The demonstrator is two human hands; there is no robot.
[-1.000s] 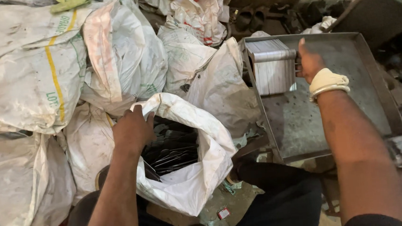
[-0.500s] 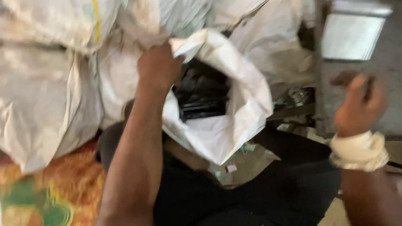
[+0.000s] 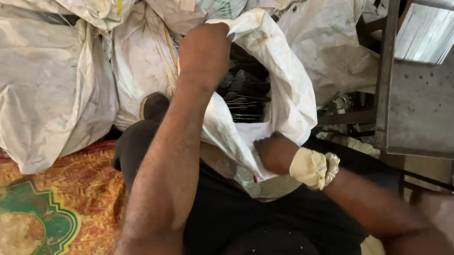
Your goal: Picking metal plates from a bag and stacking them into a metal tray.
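I'm seeing the left hand (image 3: 204, 52) reaching forward with the arm stretched out, its fingers curling closed over the far rim of the white sack (image 3: 283, 94) and holding the mouth open, while the right hand (image 3: 275, 152), wrapped in pale cloth at the wrist, is clutching the sack's near lower edge, fingers closed on the fabric. The sack is sitting between my knees, and dark flat metal pieces (image 3: 243, 92) are lying piled inside it. More stuffed white sacks (image 3: 38, 93) are crowding the left and back, and a grey metal tray (image 3: 433, 102) is standing at the right.
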